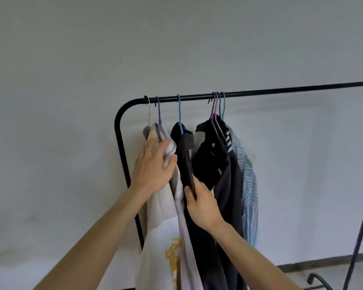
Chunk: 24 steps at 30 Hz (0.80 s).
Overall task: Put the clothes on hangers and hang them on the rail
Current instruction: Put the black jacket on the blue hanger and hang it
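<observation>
Place: a room in a home
Signs: clothes rail [281, 91] against a bare wall [71, 80]; shirts [214, 164] on hangers [179, 114] under the rail

The left hand [153, 164] presses pale garments [166, 206] aside while the right hand [201, 208] pinches a dark shirt [187, 160] (both on the rail [281, 92]).
</observation>
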### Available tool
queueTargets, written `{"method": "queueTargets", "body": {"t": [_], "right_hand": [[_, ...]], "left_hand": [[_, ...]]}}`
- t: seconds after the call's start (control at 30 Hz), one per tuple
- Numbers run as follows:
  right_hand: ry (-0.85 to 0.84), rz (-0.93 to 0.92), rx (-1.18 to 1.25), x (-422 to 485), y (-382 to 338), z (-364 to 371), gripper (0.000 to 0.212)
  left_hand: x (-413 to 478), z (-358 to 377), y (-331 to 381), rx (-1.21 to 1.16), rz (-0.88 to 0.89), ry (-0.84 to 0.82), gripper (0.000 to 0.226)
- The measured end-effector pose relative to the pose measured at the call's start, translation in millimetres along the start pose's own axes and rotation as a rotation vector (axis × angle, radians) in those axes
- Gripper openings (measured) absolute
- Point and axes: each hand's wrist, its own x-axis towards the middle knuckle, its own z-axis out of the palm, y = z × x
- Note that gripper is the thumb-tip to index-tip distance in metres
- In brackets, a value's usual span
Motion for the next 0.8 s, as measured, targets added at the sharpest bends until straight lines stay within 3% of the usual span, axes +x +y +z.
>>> {"method": "queueTargets", "body": {"t": [0.07,0.17,0.23,0.3,0.37,0.4,0.53,0.8], "right_hand": [[-0.098,-0.031,0.000,3.2,-6.4,-7.3,0.041],[-0.296,-0.076,-0.077,12.5,-13.4,-38.4,0.051],[-0.183,-0.104,-0.117,20.9,-19.9,-62.6,0.059],[0.095,-0.155,-0.158,33.1,-29.4,-82.6,0.051],[0.319,-0.198,-0.338,52.4,-30.7,-94.8,0.043],[0.344,-0.179,-0.455,61.5,-29.4,-98.9,0.043],[0.141,0.052,-0.765,93.1,-27.7,-105.2,0.032],[0.129,0.124,-0.997,136.6,-14.1,-98.5,0.030]], "left_hand": [[15.1,7.3,5.6,-0.093,-0.045,-0.100,0.059],[35.2,17.2,16.8,0.124,0.015,-0.158,0.067],[45.8,21.6,22.4,0.243,0.047,-0.197,0.066],[57.2,24.2,24.5,0.270,0.008,-0.241,0.066],[67.6,25.1,25.2,0.279,-0.030,-0.280,0.064],[70.9,25.8,24.9,0.288,-0.045,-0.295,0.063],[81.0,28.6,23.4,0.312,-0.101,-0.308,0.054],[88.5,43.8,26.1,0.349,-0.153,-0.228,0.051]]}}
